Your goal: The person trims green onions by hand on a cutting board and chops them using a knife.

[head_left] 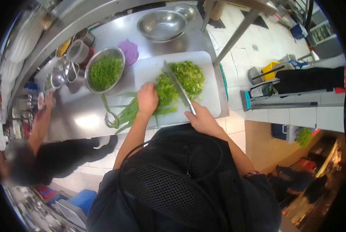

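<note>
My right hand [202, 119] is wrapped round the handle of a large knife [177, 86], whose blade lies across the greens on a white cutting board [144, 69]. Beyond and to the right of the blade is a heap of chopped greens [190, 77]. My left hand [147, 97] presses with its fingers together on uncut green stalks [163, 101], left of the knife. Long green leaves [127, 113] trail off the board's left side. A steel bowl [122, 58] full of finely cut greens [105, 71] stands left of the board.
An empty steel bowl [162, 24] and a purple cloth [129, 52] are behind the board on the steel table [122, 23]. Containers [78, 51] stand at the back left. A co-worker's arm [41, 125] reaches in at the left. A metal post [235, 38] rises at the right.
</note>
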Demonstrator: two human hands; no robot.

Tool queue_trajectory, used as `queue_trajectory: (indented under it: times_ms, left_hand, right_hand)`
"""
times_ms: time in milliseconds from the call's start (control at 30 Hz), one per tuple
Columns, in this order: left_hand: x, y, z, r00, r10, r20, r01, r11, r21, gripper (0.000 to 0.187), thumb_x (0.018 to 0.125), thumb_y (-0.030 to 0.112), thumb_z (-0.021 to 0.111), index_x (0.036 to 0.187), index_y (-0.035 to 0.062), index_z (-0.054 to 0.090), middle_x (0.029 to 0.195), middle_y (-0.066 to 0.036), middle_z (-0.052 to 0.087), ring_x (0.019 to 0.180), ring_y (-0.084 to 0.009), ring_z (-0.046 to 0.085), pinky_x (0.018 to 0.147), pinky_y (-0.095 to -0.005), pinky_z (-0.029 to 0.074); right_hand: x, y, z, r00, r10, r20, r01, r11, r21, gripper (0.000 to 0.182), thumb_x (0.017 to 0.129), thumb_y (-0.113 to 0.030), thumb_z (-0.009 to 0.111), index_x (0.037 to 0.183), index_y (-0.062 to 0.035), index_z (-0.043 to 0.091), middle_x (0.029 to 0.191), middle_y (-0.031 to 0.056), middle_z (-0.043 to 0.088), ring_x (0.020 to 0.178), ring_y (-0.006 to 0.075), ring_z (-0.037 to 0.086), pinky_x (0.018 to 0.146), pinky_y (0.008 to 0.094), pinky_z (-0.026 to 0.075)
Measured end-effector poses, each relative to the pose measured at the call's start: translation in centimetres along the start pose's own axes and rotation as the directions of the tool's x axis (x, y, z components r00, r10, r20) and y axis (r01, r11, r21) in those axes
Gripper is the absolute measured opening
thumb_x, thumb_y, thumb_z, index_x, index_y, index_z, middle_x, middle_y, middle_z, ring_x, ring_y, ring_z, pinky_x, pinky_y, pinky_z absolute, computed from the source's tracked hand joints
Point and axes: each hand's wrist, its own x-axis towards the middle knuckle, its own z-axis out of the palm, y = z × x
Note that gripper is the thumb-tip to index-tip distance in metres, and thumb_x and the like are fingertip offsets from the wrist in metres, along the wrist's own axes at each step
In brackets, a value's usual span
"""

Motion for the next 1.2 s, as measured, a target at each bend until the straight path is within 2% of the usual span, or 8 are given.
queue_trajectory:
  times_ms: [300, 400, 500, 667, 733, 867, 1100, 1200]
  left_hand:
    - [-1.3, 0.2, 0.7, 0.998, 0.024, -0.066, -0.017, 0.995, 0.098, 0.016, 0.084, 0.011, 0.066, 0.100, 0.0077, 0.065, 0.107, -0.009, 0.064, 0.101, -0.0325, 0.059, 0.087, -0.0467, 0.047]
    - [-1.2, 0.3, 0.7, 0.998, 0.022, -0.066, -0.015, 0.994, 0.105, 0.016, 0.085, 0.012, 0.066, 0.100, 0.0079, 0.065, 0.106, -0.009, 0.064, 0.101, -0.0325, 0.059, 0.087, -0.0468, 0.047]
    - [-1.3, 0.2, 0.6, 0.997, 0.018, -0.080, -0.011, 0.996, 0.087, 0.014, 0.086, 0.012, 0.065, 0.099, 0.0079, 0.065, 0.105, -0.009, 0.064, 0.101, -0.0323, 0.059, 0.086, -0.0469, 0.047]
    - [-1.2, 0.4, 0.7, 0.998, -0.001, -0.059, 0.006, 0.995, 0.095, 0.013, 0.087, 0.012, 0.063, 0.099, 0.0077, 0.064, 0.104, -0.009, 0.063, 0.103, -0.0326, 0.059, 0.087, -0.0474, 0.047]
    - [-0.9, 0.4, 0.7, 0.998, 0.008, -0.066, 0.000, 0.993, 0.114, 0.013, 0.087, 0.012, 0.063, 0.099, 0.0075, 0.064, 0.104, -0.009, 0.063, 0.103, -0.0329, 0.059, 0.087, -0.0476, 0.047]
    - [-1.2, 0.0, 0.9, 0.999, 0.008, -0.037, -0.005, 0.996, 0.087, 0.016, 0.087, 0.013, 0.063, 0.101, 0.0065, 0.064, 0.104, -0.011, 0.063, 0.103, -0.0343, 0.059, 0.088, -0.0480, 0.047]
    - [-1.0, -0.2, 0.4, 0.998, -0.052, 0.035, 0.046, 0.986, 0.159, 0.020, 0.087, 0.014, 0.066, 0.105, 0.0077, 0.064, 0.109, -0.011, 0.063, 0.107, -0.0327, 0.058, 0.092, -0.0472, 0.048]
    - [-1.2, 0.1, 0.7, 0.997, -0.022, -0.070, 0.026, 0.998, 0.055, 0.020, 0.086, 0.013, 0.066, 0.104, 0.0052, 0.064, 0.106, -0.012, 0.062, 0.104, -0.0348, 0.058, 0.090, -0.0477, 0.048]
  right_hand:
    - [0.9, -4.5, 4.0, 0.952, 0.171, 0.252, -0.016, 0.855, -0.519, 0.031, 0.098, -0.017, 0.060, 0.120, 0.0028, 0.050, 0.090, 0.0322, 0.070, 0.087, 0.0503, 0.069, 0.079, 0.0593, 0.054]
    - [3.9, 1.0, 6.7, 0.982, 0.046, 0.183, 0.043, 0.889, -0.456, 0.029, 0.098, -0.017, 0.059, 0.117, 0.0020, 0.051, 0.090, 0.0319, 0.070, 0.089, 0.0501, 0.069, 0.080, 0.0590, 0.054]
    - [6.2, -2.8, 4.5, 0.978, -0.016, 0.209, 0.110, 0.888, -0.446, 0.030, 0.097, -0.016, 0.059, 0.118, 0.0027, 0.051, 0.089, 0.0313, 0.070, 0.089, 0.0507, 0.069, 0.080, 0.0593, 0.054]
    - [2.5, -4.2, 4.7, 0.963, 0.138, 0.232, -0.009, 0.876, -0.483, 0.031, 0.096, -0.018, 0.061, 0.117, 0.0041, 0.053, 0.094, 0.0320, 0.070, 0.090, 0.0510, 0.069, 0.081, 0.0591, 0.054]
    - [5.2, 1.8, 7.3, 0.988, 0.040, 0.146, 0.027, 0.904, -0.428, 0.032, 0.096, -0.017, 0.061, 0.118, 0.0045, 0.053, 0.097, 0.0330, 0.070, 0.092, 0.0510, 0.069, 0.082, 0.0592, 0.054]
    - [6.6, -5.2, 3.3, 0.964, 0.084, 0.254, 0.034, 0.903, -0.428, 0.031, 0.095, -0.014, 0.059, 0.119, 0.0053, 0.053, 0.096, 0.0341, 0.070, 0.096, 0.0512, 0.068, 0.085, 0.0585, 0.053]
    - [6.8, 0.5, 7.2, 0.981, 0.056, 0.186, 0.012, 0.938, -0.347, 0.040, 0.094, -0.016, 0.061, 0.126, 0.0061, 0.053, 0.102, 0.0394, 0.068, 0.101, 0.0552, 0.066, 0.092, 0.0596, 0.051]
    - [6.9, -5.8, 2.6, 0.923, 0.186, 0.337, -0.061, 0.935, -0.348, 0.041, 0.094, -0.014, 0.061, 0.128, 0.0064, 0.052, 0.101, 0.0400, 0.067, 0.100, 0.0554, 0.066, 0.092, 0.0600, 0.050]
